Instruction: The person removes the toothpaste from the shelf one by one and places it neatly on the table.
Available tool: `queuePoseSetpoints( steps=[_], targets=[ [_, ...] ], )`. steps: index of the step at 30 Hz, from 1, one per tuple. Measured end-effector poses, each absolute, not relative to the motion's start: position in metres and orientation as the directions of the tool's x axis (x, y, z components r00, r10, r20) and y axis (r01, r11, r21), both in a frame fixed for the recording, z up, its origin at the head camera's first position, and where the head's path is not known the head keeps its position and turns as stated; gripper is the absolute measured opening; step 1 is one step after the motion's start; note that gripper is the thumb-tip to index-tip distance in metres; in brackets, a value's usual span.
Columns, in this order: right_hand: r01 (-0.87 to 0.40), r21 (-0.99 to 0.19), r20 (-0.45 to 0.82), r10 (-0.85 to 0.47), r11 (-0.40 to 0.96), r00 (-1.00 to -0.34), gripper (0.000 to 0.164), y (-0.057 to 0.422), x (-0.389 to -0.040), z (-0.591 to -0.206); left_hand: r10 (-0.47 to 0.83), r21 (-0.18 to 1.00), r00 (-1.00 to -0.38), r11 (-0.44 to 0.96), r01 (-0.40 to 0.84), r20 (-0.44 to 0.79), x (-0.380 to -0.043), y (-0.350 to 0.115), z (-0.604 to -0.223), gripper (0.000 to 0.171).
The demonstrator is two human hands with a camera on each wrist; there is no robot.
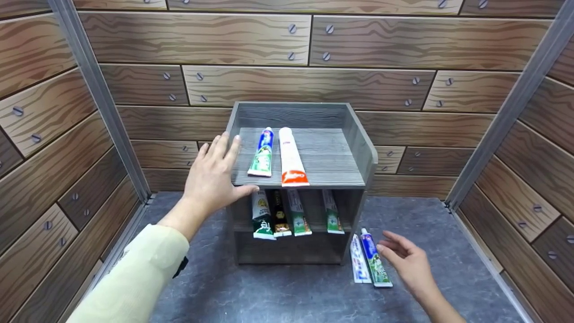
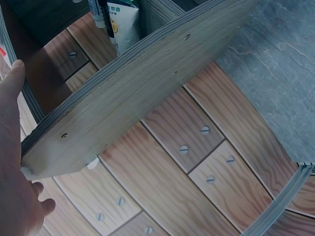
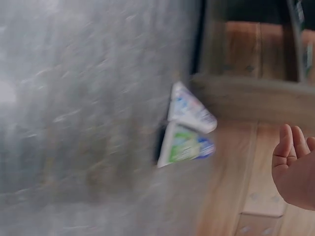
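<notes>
My left hand rests at the front left corner of a small grey wooden shelf, fingers spread along its side panel and thumb by the top board's front edge. In the left wrist view, the side panel runs between thumb and fingers. My right hand, loosely bent with nothing in it, is just right of a blue-and-green toothpaste tube on the floor. A white-and-blue toothpaste tube lies beside that one, against the shelf's right side. The right wrist view is blurred.
On the top board lie a blue-and-green toothpaste tube and a white-and-red toothpaste tube. Several tubes, among them a dark green-and-white toothpaste tube, lie in the middle compartment. Wood-patterned walls enclose the grey floor.
</notes>
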State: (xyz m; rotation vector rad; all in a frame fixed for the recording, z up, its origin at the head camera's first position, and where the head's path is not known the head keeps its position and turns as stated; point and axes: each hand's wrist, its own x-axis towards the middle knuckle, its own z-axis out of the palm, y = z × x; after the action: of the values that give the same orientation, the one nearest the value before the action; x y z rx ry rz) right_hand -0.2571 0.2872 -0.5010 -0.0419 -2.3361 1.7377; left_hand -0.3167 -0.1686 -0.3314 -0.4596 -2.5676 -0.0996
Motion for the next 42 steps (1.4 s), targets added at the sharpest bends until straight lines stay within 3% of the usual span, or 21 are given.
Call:
queuePoseSetpoints(
  steps=[11, 21, 28, 36, 42],
  targets=[
    [-0.375, -0.885, 0.404, 0.057, 0.276, -0.913, 0.042, 0.233, -0.231, -0.426, 0.308, -0.027, -0.794, 0.938, 0.346, 0.525, -0.317, -0.168, -0.328, 0.122],
    [-0.620, -0.722, 0.644, -0.027, 0.307, -0.764, 0.053, 0.185, -0.239, -0.381, 0.309, -0.031, -0.794, 0.938, 0.345, 0.524, -0.317, -0.169, -0.327, 0.123],
    [-0.616, -0.719, 0.650, -0.005, 0.322, -0.760, 0.058, 0.158, -0.257, -0.364, 0.306, -0.031, -0.806, 0.941, 0.337, 0.506, -0.317, -0.169, -0.329, 0.122],
    [-0.522, -0.827, 0.539, 0.028, 0.207, -0.842, 0.062, 0.129, -0.273, -0.350, 0.300, -0.022, -0.811, 0.942, 0.335, 0.502, -0.316, -0.168, -0.330, 0.123],
    [-0.496, -0.815, 0.544, 0.097, 0.300, -0.834, 0.065, 0.112, -0.283, -0.346, 0.307, -0.026, -0.796, 0.938, 0.345, 0.522, -0.317, -0.169, -0.332, 0.122]
  ],
)
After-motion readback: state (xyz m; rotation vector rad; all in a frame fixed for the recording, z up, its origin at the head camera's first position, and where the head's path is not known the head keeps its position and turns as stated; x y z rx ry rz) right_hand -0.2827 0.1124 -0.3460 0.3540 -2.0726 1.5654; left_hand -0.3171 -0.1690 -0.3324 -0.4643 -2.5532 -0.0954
